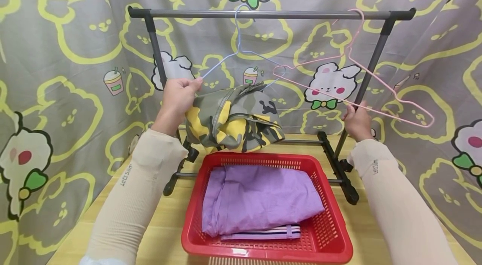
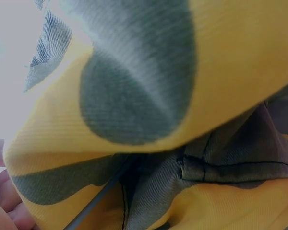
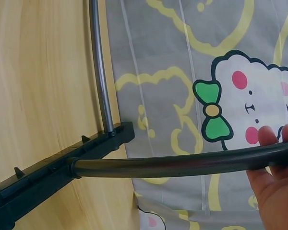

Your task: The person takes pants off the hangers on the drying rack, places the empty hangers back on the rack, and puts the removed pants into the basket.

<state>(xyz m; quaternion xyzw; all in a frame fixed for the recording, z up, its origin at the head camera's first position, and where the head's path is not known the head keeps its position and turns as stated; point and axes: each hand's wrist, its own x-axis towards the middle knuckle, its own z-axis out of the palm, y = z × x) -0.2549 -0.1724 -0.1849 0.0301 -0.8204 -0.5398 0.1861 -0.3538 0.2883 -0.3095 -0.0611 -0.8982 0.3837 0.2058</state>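
Note:
A blue wire hanger (image 1: 220,65) hangs by its hook from the rack's top bar, and my left hand (image 1: 178,97) pinches its left end. A bunched camouflage garment (image 1: 235,119) in yellow, grey and black drapes over the hanger's lower part, right beside that hand. Close up in the left wrist view, the garment's cloth (image 2: 139,96) fills most of the picture, with a strip of hanger wire (image 2: 98,201) under a fold. My right hand (image 1: 357,123) grips the right post of the dark metal rack (image 1: 370,64), as the right wrist view also shows.
A pink wire hanger (image 1: 320,91) hangs at the bar's right end, slanting in front of the right post. Below stands a red plastic basket (image 1: 335,219) holding a folded purple garment (image 1: 260,198). The rack's feet (image 1: 339,169) rest on a wooden surface, with patterned curtains (image 1: 90,123) around.

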